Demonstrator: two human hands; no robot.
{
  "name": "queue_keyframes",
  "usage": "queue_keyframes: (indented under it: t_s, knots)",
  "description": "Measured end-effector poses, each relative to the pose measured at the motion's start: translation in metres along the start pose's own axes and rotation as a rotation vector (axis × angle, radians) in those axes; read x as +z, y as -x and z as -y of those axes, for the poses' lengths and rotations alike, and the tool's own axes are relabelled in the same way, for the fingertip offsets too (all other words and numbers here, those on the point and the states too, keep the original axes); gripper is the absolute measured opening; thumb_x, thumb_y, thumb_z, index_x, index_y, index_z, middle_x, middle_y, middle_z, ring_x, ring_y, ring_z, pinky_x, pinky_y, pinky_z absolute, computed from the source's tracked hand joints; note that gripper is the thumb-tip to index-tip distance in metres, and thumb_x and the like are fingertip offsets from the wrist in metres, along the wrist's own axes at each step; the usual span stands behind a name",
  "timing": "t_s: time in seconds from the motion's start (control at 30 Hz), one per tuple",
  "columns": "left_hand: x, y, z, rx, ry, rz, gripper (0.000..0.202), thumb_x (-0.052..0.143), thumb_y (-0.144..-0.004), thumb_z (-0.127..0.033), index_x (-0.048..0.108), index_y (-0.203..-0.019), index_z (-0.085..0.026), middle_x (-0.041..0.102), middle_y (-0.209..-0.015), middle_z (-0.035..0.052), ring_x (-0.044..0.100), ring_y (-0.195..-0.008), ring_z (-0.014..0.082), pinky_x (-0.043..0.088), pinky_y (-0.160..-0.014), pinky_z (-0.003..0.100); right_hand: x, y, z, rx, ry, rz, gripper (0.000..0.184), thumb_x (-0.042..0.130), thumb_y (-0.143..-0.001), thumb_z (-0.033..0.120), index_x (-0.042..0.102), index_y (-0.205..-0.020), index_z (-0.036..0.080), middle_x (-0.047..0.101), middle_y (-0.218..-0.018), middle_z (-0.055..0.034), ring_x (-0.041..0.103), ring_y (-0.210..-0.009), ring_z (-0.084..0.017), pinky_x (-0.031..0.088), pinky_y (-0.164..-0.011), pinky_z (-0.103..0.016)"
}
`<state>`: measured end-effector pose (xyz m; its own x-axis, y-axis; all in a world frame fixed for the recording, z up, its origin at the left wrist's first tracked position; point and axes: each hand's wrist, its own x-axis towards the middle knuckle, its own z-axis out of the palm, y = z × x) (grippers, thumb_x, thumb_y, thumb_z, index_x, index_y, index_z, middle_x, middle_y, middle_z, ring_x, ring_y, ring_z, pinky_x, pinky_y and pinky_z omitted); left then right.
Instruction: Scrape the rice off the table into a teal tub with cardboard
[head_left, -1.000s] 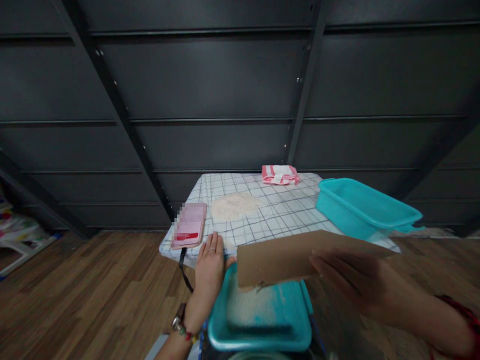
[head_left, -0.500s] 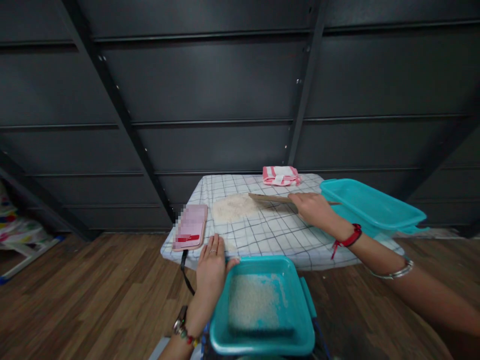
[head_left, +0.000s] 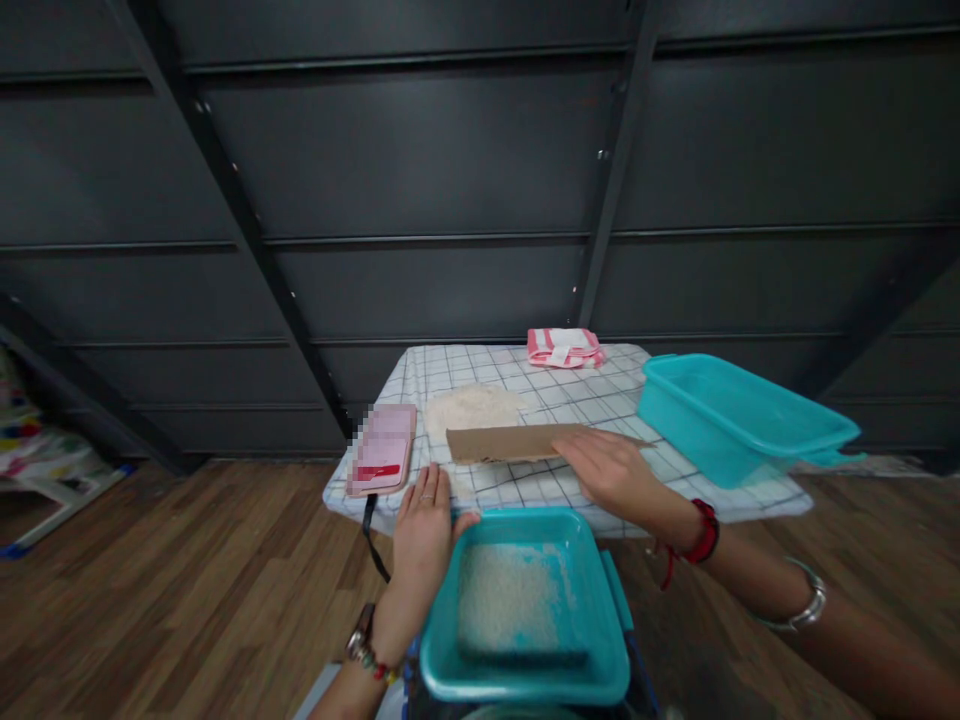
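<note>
My right hand (head_left: 606,470) is closed on a strip of brown cardboard (head_left: 506,442), held low over the checked cloth with its long face towards me. Just behind the strip lies a pale spread of grains that look like rice (head_left: 474,408), partly hidden by it. My left hand (head_left: 424,535) rests flat with fingers stretched on the cloth's front edge. Its thumb touches the rim of a teal tub (head_left: 525,690) standing below the table edge. Similar grains (head_left: 510,600) cover much of the tub's bottom.
A pink phone (head_left: 384,450) lies at the table's left, a black strap hanging from it. A folded pink-and-white cloth (head_left: 564,347) sits at the back. To the right stands a larger turquoise container (head_left: 690,440). The checked cloth (head_left: 592,400) covers the table before a dark panelled wall (head_left: 435,180).
My right hand has brought the cardboard towards me and a little left, from the right side of the grains to their near side, and tilted its face into view. My left hand stays put.
</note>
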<state>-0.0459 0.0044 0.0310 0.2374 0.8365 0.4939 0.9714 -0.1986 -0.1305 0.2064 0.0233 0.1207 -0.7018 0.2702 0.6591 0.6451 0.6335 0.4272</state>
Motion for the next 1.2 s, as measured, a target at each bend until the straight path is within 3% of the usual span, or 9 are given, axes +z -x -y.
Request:
queue_keyframes:
  t_s: [0.33,0.53,0.63,0.77,0.97,1.2]
  knots:
    - [0.0,0.001,0.001,-0.006,0.047,0.033,0.051,0.046,-0.081,-0.047,0.055,-0.114,-0.009,0.055,-0.122,0.0208,0.051,-0.113,0.029,0.043,-0.09,0.042,-0.012,-0.01,-0.009,-0.101,-0.07,0.046,0.033,0.032,-0.08,0.001,0.064,-0.086,0.011,0.068,-0.078,-0.0097,0.062,-0.071,-0.016,0.051,-0.066,-0.03]
    - [-0.001,0.001,0.0,-0.1,0.118,0.013,0.053,0.054,-0.075,-0.051,0.057,-0.11,-0.011,0.05,-0.127,0.0209,0.044,-0.119,0.0327,0.039,-0.094,0.048,-0.012,-0.016,-0.011,-0.136,-0.128,0.043,0.033,0.032,-0.082,0.002,0.064,-0.085,0.012,0.068,-0.08,-0.0087,0.063,-0.074,-0.015,0.051,-0.068,-0.029]
    - [-0.006,0.0,0.0,-0.128,0.156,-0.008,0.059,0.058,-0.071,-0.053,0.056,-0.111,-0.011,0.055,-0.121,0.021,0.048,-0.114,0.0333,0.042,-0.09,0.046,-0.011,-0.014,-0.016,-0.126,-0.138,0.042,0.034,0.032,-0.079,0.0,0.063,-0.086,0.011,0.068,-0.081,-0.0098,0.063,-0.074,-0.016,0.051,-0.067,-0.029]
    - [-0.01,0.001,0.0,-0.138,0.193,-0.015,0.057,0.057,-0.073,-0.051,0.051,-0.115,-0.013,0.06,-0.109,0.0162,0.056,-0.102,0.0286,0.046,-0.085,0.044,-0.004,-0.012,-0.021,-0.076,-0.131,0.068,0.035,0.034,-0.075,0.0,0.063,-0.091,0.012,0.068,-0.084,-0.009,0.063,-0.074,-0.016,0.051,-0.066,-0.029]
    - [-0.005,0.005,0.001,-0.172,0.236,-0.082,0.071,0.055,-0.071,-0.058,0.039,-0.12,-0.008,0.061,-0.107,0.0192,0.058,-0.1,0.0301,0.044,-0.084,0.044,0.01,-0.019,-0.017,-0.105,-0.166,0.034,0.029,0.036,-0.079,0.002,0.062,-0.089,0.01,0.068,-0.083,-0.0106,0.063,-0.073,-0.016,0.051,-0.065,-0.029]
    - [0.0,0.006,0.001,-0.221,0.351,-0.124,0.079,0.06,-0.069,-0.055,0.028,-0.124,-0.008,0.061,-0.108,0.0208,0.059,-0.101,0.0306,0.045,-0.084,0.045,0.004,-0.017,-0.025,-0.143,-0.242,0.085,0.03,0.036,-0.08,0.003,0.062,-0.091,0.011,0.068,-0.087,-0.0093,0.063,-0.082,-0.016,0.051,-0.073,-0.03]
